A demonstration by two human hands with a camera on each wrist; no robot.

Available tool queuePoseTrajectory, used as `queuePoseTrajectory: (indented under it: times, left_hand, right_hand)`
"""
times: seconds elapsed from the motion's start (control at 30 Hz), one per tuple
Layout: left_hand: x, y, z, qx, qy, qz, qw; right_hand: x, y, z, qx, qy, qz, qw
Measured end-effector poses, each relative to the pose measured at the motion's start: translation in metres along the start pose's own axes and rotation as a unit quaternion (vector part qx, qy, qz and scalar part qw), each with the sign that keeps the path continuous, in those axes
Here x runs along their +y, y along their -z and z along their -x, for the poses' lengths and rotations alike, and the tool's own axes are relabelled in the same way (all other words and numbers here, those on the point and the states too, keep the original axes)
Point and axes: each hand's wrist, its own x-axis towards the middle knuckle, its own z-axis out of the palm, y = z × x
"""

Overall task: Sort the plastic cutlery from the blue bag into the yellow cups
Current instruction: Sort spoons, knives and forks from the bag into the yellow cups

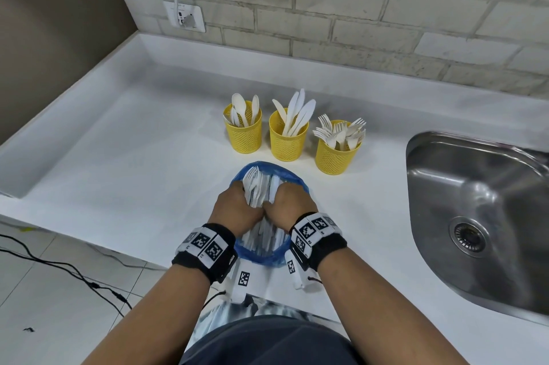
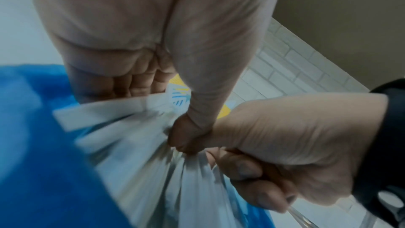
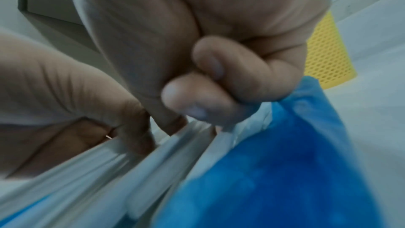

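White counter [image 1: 118,156], steel sink [image 1: 481,216] at right, well apart from the rest. Blue bag [image 1: 269,256] at the counter's near edge, mouth open, holding a bundle of white plastic cutlery [image 1: 257,189]. Left hand [image 1: 237,210] and right hand [image 1: 292,205], side by side inside the bag mouth, fingers curled round the bundle. Three yellow cups just beyond the bag: spoons [image 1: 243,130], knives [image 1: 288,134], forks [image 1: 337,147]. Wall socket [image 1: 185,17] on the brick wall.

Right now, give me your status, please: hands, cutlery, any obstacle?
Left hand and right hand both grip cutlery bundle in blue bag. Three yellow cups partly filled. Path to cups unobstructed.
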Motion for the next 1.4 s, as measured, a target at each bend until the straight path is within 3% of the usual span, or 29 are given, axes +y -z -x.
queuePoseTrajectory:
  times: [0.37, 0.67, 0.87, 1.03, 1.4]
  left_hand:
    - [0.0, 0.002, -0.002, -0.027, -0.008, 0.074, 0.997]
    - [-0.003, 0.006, -0.001, -0.103, -0.024, 0.062, 0.992]
    - [-0.007, 0.003, -0.005, -0.062, -0.011, 0.039, 0.997]
    - [-0.008, 0.0, -0.003, -0.017, 0.007, 0.035, 0.999]
    - [-0.013, 0.001, 0.001, -0.039, 0.002, 0.03, 0.999]
  right_hand:
    - [0.011, 0.003, 0.007, -0.029, 0.003, -0.135, 0.99]
    - [0.013, 0.001, 0.006, -0.084, 0.004, -0.209, 0.974]
    - [0.008, 0.01, 0.006, -0.097, 0.036, -0.169, 0.98]
    - [0.009, 0.017, -0.008, 0.038, 0.063, -0.047, 0.996]
    - [-0.014, 0.025, -0.041, -0.002, 0.01, 0.139, 0.99]
